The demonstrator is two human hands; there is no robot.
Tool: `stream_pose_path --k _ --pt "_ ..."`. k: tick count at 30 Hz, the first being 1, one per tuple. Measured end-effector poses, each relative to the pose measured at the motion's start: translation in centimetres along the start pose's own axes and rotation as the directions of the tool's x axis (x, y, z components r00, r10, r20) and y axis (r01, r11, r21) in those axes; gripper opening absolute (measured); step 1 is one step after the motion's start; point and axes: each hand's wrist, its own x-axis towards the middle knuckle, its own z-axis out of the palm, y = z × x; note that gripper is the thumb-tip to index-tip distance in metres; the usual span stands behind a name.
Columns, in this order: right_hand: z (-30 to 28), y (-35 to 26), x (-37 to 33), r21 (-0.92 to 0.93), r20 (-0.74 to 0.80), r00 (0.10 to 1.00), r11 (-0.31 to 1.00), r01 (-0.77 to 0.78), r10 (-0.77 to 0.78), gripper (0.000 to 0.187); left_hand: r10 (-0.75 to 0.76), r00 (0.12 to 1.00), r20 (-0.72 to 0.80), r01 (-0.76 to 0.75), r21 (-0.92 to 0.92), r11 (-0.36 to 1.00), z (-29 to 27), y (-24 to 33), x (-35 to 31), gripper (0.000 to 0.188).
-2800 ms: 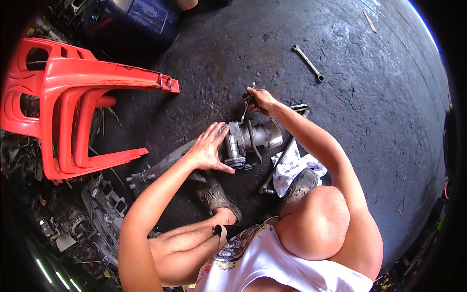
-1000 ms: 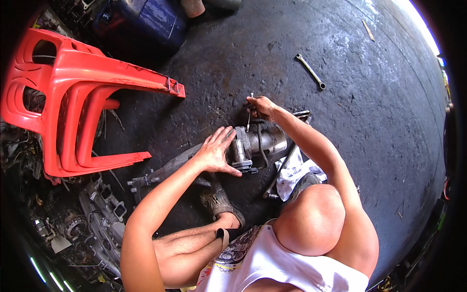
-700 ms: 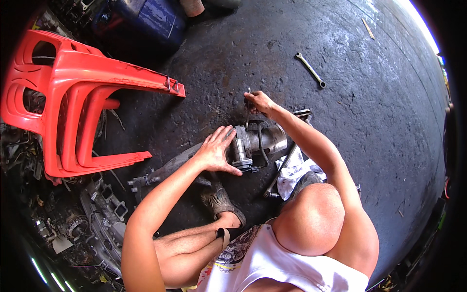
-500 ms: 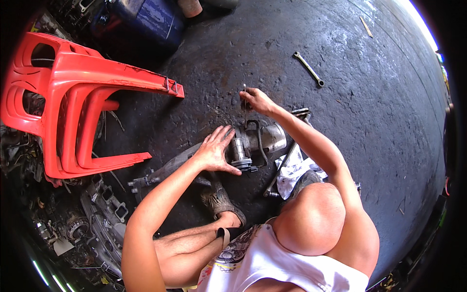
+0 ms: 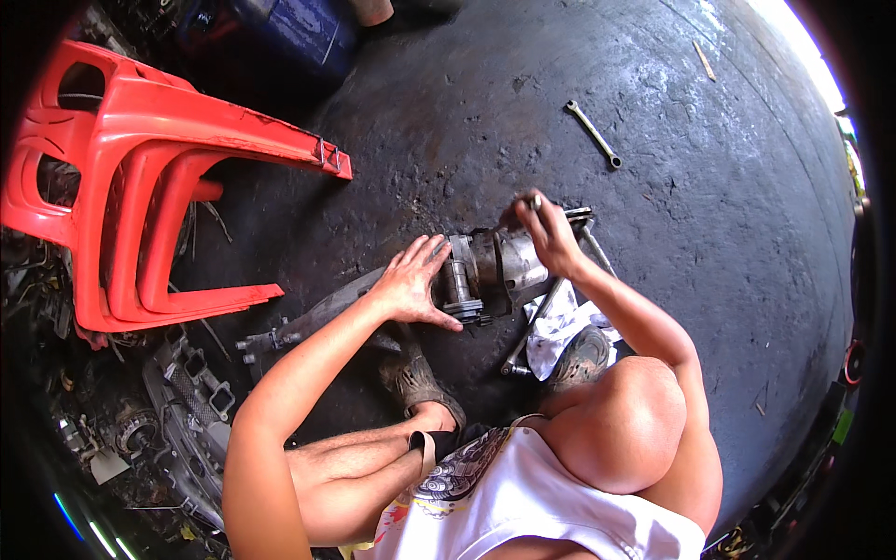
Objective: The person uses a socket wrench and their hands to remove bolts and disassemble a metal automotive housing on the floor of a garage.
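My left hand (image 5: 412, 286) rests with fingers spread against the left end of a grey cylindrical metal engine part (image 5: 459, 280) on the floor. Above the part's right end, my right hand (image 5: 551, 238) is closed round a slim hand tool (image 5: 535, 200); only its end shows over my fist, so its exact kind is hidden. A dark curved hose (image 5: 502, 266) runs over the part below that hand. Close by on the right lie a long-handled metal tool (image 5: 532, 334) and a stained white rag (image 5: 556, 329).
Stacked red plastic chairs (image 5: 201, 126) lie on their side at the left. A combination wrench (image 5: 595, 135) lies on the dark floor at far right. A blue drum (image 5: 289, 37) stands at the back. Engine parts (image 5: 191, 401) crowd the lower left, near my shod foot (image 5: 420, 387).
My right hand has moved right and toward me, from beyond the part to above its right end, and the tool has tilted with it. My left hand stays put.
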Motion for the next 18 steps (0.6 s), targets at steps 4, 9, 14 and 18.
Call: stream_pose_path --k 4,9,14,18 --pt "0.2 5.0 6.0 0.311 0.014 0.949 0.9 -0.304 0.316 0.033 -0.005 1.0 -0.009 0.005 0.013 1.0 0.1 0.0 0.4 0.132" --pt "0.7 7.9 8.6 0.388 0.233 0.822 0.725 -0.569 0.52 0.036 -0.005 1.0 -0.004 0.005 -0.001 1.0 -0.1 0.2 0.3 0.131" --pt "1.2 8.6 9.3 0.422 0.318 0.783 0.659 -0.622 0.535 0.036 -0.005 1.0 -0.026 0.005 0.002 1.0 0.3 -0.1 0.0 0.131" --pt "1.3 8.9 9.8 0.358 0.366 0.733 0.64 -0.68 0.574 0.033 0.0 1.0 -0.024 0.0 -0.003 1.0 0.0 0.1 0.1 0.131"
